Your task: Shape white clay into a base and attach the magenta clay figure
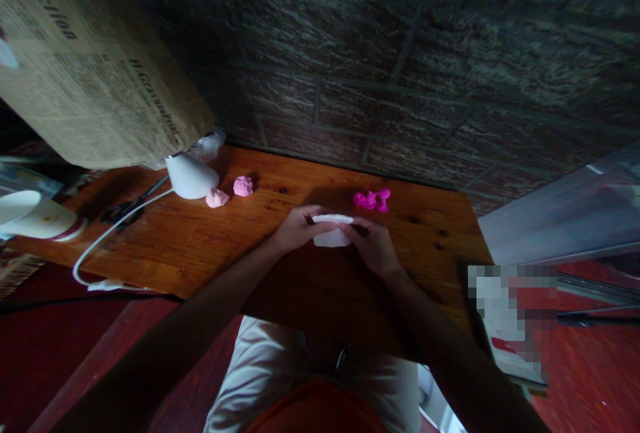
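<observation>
Between my two hands, above the wooden table (235,246), is a small white sheet (332,239), its top edge folded over; whether it is paper or tissue I cannot make out. My left hand (299,227) pinches its left side, thumb in front. At the right side, my right hand (374,241) grips it with thumb and fingers. Beyond the right hand lies a cluster of bright magenta crumpled pieces (371,200). Farther left are a pink crumpled ball (243,185) and a paler pink lump (217,198).
A lamp with a white base (193,176) and newsprint-patterned shade (115,66) stands at the left, its white cable (95,249) looping over the table. Dark scissors (133,206) and a paper cup (40,216) lie nearby. A brick-patterned wall (350,73) rises behind the table.
</observation>
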Action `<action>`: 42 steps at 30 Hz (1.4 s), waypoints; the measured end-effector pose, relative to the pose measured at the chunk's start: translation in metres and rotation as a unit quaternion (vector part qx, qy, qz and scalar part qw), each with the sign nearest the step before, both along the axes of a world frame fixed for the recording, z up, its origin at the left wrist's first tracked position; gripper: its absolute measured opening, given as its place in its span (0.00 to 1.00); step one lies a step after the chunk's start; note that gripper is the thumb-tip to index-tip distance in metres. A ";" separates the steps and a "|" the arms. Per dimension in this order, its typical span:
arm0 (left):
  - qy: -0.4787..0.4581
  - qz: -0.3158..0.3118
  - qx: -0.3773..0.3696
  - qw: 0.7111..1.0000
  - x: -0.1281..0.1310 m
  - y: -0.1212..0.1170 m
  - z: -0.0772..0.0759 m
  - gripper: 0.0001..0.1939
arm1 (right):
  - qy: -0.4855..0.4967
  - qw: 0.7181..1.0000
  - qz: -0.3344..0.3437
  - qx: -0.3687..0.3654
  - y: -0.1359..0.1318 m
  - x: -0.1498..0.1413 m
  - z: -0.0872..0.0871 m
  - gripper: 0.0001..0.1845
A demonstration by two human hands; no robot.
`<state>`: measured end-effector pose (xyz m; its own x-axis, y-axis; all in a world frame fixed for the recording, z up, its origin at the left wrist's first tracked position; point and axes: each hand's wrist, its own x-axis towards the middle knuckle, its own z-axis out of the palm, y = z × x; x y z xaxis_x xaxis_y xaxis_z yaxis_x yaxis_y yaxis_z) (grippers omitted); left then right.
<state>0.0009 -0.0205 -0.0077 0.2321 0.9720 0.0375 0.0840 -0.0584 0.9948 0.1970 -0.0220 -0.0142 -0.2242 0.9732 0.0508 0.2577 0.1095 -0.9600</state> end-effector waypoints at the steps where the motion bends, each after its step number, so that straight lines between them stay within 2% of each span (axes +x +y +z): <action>1: 0.000 -0.001 0.005 1.000 0.000 0.000 0.000 0.16 | 0.000 1.000 -0.001 0.001 0.000 0.000 0.000 0.16; 7: 0.009 -0.011 0.010 1.000 0.000 0.000 0.001 0.16 | 0.015 1.000 0.022 -0.009 0.000 -0.001 0.001 0.16; 16: -0.059 -0.002 -0.041 0.997 -0.002 0.001 0.000 0.16 | 0.027 0.998 -0.041 -0.024 0.004 0.003 0.004 0.20; 21: -0.069 0.001 -0.046 0.997 -0.003 0.001 -0.002 0.17 | 0.033 0.999 -0.033 -0.019 0.005 0.005 0.005 0.20; 29: -0.021 0.003 -0.010 1.000 -0.004 0.001 -0.003 0.16 | -0.018 0.999 -0.026 -0.011 0.006 0.009 0.002 0.19; 33: -0.017 -0.001 -0.015 1.000 -0.005 0.001 -0.003 0.16 | -0.011 1.000 -0.021 -0.019 0.008 0.009 0.001 0.20; 36: -0.046 0.006 -0.029 0.999 -0.003 0.002 -0.003 0.14 | 0.003 0.999 -0.031 -0.014 0.009 0.008 -0.001 0.19; 39: -0.085 0.024 -0.050 0.995 -0.002 0.002 -0.003 0.17 | 0.009 0.999 -0.041 -0.014 0.009 0.008 -0.002 0.19; 42: -0.077 0.024 -0.041 0.996 -0.002 0.002 -0.003 0.16 | 0.008 0.999 -0.036 -0.008 0.009 0.008 -0.001 0.18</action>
<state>-0.0012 -0.0183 -0.0104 0.1824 0.9832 -0.0115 -0.0691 0.0245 0.9973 0.2049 -0.0131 -0.0153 -0.1519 0.9877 0.0377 0.2497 0.0752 -0.9654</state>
